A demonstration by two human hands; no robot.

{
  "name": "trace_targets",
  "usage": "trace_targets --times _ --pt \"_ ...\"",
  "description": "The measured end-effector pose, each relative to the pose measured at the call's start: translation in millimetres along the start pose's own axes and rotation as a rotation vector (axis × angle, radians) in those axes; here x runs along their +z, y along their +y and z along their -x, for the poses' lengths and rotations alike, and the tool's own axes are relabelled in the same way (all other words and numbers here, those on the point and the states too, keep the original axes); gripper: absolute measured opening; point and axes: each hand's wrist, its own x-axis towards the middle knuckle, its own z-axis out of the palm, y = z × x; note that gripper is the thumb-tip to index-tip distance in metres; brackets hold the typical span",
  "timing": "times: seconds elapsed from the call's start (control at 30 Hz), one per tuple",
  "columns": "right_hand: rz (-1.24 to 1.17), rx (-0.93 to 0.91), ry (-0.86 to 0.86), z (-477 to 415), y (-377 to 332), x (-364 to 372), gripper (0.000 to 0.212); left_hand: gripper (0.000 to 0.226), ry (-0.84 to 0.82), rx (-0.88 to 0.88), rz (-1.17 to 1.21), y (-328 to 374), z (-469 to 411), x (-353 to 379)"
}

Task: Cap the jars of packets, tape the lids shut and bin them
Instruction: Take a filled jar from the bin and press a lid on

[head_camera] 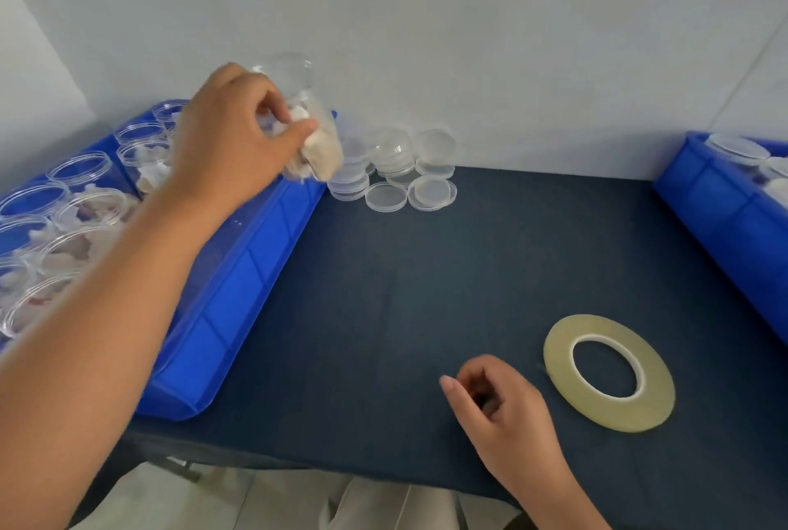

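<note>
Jar [307, 124] in left hand [230, 137]

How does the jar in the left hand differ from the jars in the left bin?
The held jar is lifted and tilted in the left hand; the binned jars stand upright in the left bin. The held jar is gripped; the binned jars are untouched. Both are clear and hold pale packets.
</note>
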Motion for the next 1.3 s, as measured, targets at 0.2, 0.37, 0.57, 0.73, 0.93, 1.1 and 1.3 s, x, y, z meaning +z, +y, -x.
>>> trace_targets --times 0.2,0.37,0.57,0.73,0.93,1.1,1.3 --pt "-0.117 0.03 -0.055 5.6 -0.8 -2.1 0.119 0.035 -0.484 0.157 0.31 111.4 114.4 -4.7" --pt "-0.231 0.027 0.018 5.9 -1.1 -5.0 0.1 0.029 -0.615 0.249 0.423 144.2 181.2 26.2" --pt "-0.181 0.068 0.04 1.9 3.1 -2.2 0.096 0.02 -0.42 -0.29 0.811 124.3 154.6 61.8" --pt "-0.133 0.064 0.012 0.4 0.7 -0.7 0.094 0.027 -0.589 -0.313 0.259 68.5 90.7 151.1" --pt "-0.152 0.079 0.015 -1.0 -0.1 -1.6 0.099 0.064 -0.813 -0.226 -0.055 18.4 45.1 226.4" --pt "-0.131 0.064 0.016 -2.3 1.6 -1.3 0.097 0.027 -0.538 -0.103 -0.194 16.3 55.0 238.0" --pt "-0.132 0.056 0.017 -0.8 3.0 -0.7 0.096 0.023 -0.386 -0.284 0.154 36.6 92.0 205.7"
